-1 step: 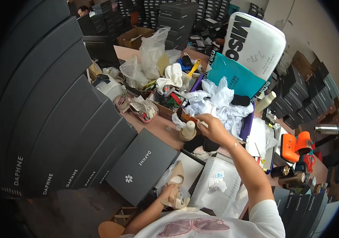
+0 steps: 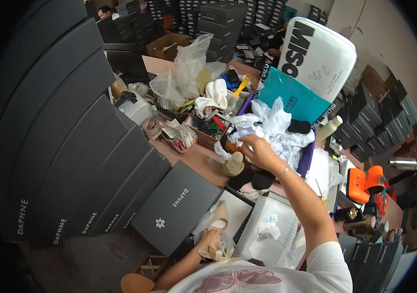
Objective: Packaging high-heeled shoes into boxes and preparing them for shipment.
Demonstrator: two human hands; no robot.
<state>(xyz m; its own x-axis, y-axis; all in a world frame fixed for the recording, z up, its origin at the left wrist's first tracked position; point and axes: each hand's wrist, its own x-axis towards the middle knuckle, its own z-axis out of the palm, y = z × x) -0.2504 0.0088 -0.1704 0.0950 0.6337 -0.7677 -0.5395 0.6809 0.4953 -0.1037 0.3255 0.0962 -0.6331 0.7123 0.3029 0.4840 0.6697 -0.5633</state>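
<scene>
The pale scrap at the right hand's (image 2: 262, 152) fingers no longer shows, so that hand seems free; its fingers are half spread and loosely curved, with nothing visible between them, beside the purple bin (image 2: 307, 158) of white crumpled paper (image 2: 277, 119). The left hand (image 2: 207, 240) still grips the beige shoe (image 2: 222, 215) low in the picture, by the open shoe box (image 2: 238, 207) and its dark lid (image 2: 174, 207).

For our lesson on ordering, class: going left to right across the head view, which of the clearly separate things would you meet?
Tall stack of dark boxes → beige shoe → ribbed translucent package → orange device → silver cylinder.
</scene>
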